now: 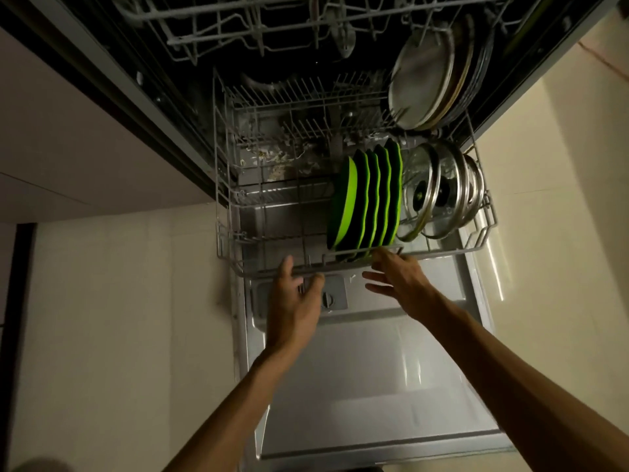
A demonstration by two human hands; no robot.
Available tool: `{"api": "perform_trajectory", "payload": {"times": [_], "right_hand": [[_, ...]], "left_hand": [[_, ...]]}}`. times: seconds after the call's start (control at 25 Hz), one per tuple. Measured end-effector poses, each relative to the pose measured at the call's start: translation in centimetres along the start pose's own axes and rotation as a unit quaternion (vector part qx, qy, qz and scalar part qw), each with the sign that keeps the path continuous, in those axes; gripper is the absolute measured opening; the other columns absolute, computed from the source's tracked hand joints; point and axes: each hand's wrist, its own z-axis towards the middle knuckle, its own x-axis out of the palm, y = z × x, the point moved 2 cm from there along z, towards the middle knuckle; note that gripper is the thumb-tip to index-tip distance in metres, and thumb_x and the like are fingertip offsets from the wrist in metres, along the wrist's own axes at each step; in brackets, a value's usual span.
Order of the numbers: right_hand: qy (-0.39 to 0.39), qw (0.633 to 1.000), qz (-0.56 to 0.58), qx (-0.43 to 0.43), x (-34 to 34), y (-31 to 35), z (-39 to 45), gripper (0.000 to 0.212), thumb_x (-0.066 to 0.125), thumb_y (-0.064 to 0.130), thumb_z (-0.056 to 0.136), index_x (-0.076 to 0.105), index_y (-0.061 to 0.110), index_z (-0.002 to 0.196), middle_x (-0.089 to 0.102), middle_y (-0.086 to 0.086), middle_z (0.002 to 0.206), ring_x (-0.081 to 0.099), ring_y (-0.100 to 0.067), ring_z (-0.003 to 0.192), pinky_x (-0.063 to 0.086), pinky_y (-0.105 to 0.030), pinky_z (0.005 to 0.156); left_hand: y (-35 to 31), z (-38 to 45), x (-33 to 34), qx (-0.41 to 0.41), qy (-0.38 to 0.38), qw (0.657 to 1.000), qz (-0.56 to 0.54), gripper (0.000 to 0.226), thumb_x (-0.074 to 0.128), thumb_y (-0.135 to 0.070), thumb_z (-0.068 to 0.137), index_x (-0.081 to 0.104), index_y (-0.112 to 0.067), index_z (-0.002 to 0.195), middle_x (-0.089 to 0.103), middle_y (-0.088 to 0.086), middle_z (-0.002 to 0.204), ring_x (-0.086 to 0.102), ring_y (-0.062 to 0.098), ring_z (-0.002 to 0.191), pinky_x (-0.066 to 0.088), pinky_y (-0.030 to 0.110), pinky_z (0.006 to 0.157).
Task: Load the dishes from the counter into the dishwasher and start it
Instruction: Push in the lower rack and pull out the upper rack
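we see the dishwasher door (367,386) lying open across the lower centre of the frame, pale floor tiles (112,318) on both sides. above it the lower rack (224,212) is pulled out; the upper rack (238,15) spans the top edge. at upper right, large steel plates (422,80) lean on edge, how many we cannot tell. at centre, five green plates (366,199) stand upright in a row, and just right of them stand two glass lids (439,192) with steel rims. our left hand (296,301) is released, fingers at the rack's front rail. our right hand (396,274) is also loose, fingertips touching the rail below the green plates.
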Motion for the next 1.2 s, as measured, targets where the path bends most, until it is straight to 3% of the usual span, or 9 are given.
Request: {"api": "perform_trajectory", "payload": {"times": [0.08,0.16,0.2,0.28,0.36,0.52,0.8,1.0,1.2], "right_hand": [[-0.018,0.995,-0.087,-0.042,0.0,0.5,-1.0,0.035,0.051,0.032,0.1,0.057,0.001,0.115,0.059,-0.023,0.126,0.064,-0.032,0.102,0.058,-0.034,0.078],[-0.081,0.945,-0.263,-0.179,-0.1,-0.2,-2.8,0.046,0.055,0.03,0.098,0.048,0.001,0.132,0.054,-0.021,0.135,0.064,-0.028,0.104,0.056,-0.028,0.084],[-0.116,0.896,-0.344,-0.257,0.0,-0.8,-3.9,0.057,0.057,0.027,0.097,0.036,0.001,0.143,0.045,-0.02,0.145,0.056,-0.03,0.12,0.05,-0.029,0.096],[-0.143,0.805,-0.464,-0.341,0.4,-2.5,-4.5,0.075,0.054,0.022,0.095,0.012,0.002,0.154,0.013,-0.018,0.161,0.015,-0.031,0.149,0.023,-0.04,0.119],[-0.137,0.752,-0.549,-0.338,0.7,-3.5,-3.2,0.08,0.049,0.018,0.094,-0.001,0.003,0.154,-0.01,-0.015,0.161,-0.011,-0.027,0.149,0.0,-0.043,0.121],[-0.166,0.673,-0.638,-0.336,0.7,-4.6,-0.7,0.088,0.058,0.012,0.081,0.009,0.002,0.154,0.0,-0.016,0.162,0.0,-0.031,0.15,0.002,-0.05,0.122],[-0.168,0.632,-0.672,-0.348,0.2,-4.0,1.0,0.101,0.062,0.012,0.075,0.0,0.009,0.156,-0.002,-0.013,0.163,-0.001,-0.028,0.151,0.007,-0.054,0.118],[-0.158,0.634,-0.683,-0.328,1.0,-0.2,3.2,0.104,0.058,0.018,0.081,-0.016,0.014,0.153,-0.016,-0.009,0.162,-0.016,-0.024,0.149,-0.009,-0.049,0.119],[-0.139,0.626,-0.701,-0.312,1.7,4.0,4.6,0.1,0.054,0.02,0.085,-0.022,0.013,0.15,-0.026,-0.006,0.158,-0.022,-0.023,0.147,-0.013,-0.048,0.116]], "left_hand": [[-1.5,-0.6,1.1,0.164,0.024,0.972,0.167,0.082,0.057,-0.031,0.096,0.004,-0.016,0.156,0.005,0.001,0.163,0.012,0.016,0.149,0.021,0.028,0.119],[-1.9,-0.7,2.2,0.255,0.047,0.921,0.29,0.089,0.056,-0.025,0.095,-0.011,-0.011,0.153,-0.017,0.003,0.161,-0.012,0.016,0.149,0.006,0.029,0.122],[-1.7,-0.3,2.6,0.257,0.058,0.905,0.334,0.093,0.056,-0.021,0.094,-0.017,-0.009,0.15,-0.023,0.006,0.159,-0.019,0.019,0.147,0.003,0.033,0.123],[-1.5,0.3,3.1,0.234,0.089,0.883,0.396,0.099,0.057,-0.019,0.092,-0.026,-0.008,0.145,-0.03,0.01,0.157,-0.026,0.025,0.145,-0.001,0.039,0.123],[-1.8,0.2,3.6,0.223,0.103,0.868,0.431,0.099,0.055,-0.02,0.093,-0.031,-0.008,0.14,-0.035,0.011,0.154,-0.031,0.026,0.143,-0.01,0.039,0.121],[-1.2,0.5,4.0,0.234,0.097,0.852,0.458,0.097,0.05,-0.013,0.091,-0.033,-0.006,0.141,-0.042,0.014,0.149,-0.037,0.028,0.139,-0.021,0.037,0.116],[-1.5,1.8,4.4,0.228,0.093,0.831,0.499,0.107,0.048,0.0,0.083,-0.045,-0.008,0.136,-0.051,0.014,0.142,-0.045,0.03,0.133,-0.032,0.038,0.104],[-4.0,5.1,3.8,0.229,0.107,0.822,0.509,0.107,0.056,-0.01,0.084,-0.032,-0.002,0.144,-0.045,0.018,0.147,-0.038,0.032,0.138,-0.018,0.043,0.118],[-6.6,8.1,3.0,0.245,0.115,0.803,0.531,0.117,0.067,-0.02,0.08,-0.029,0.0,0.144,-0.04,0.02,0.149,-0.033,0.034,0.141,-0.011,0.044,0.12]]}}
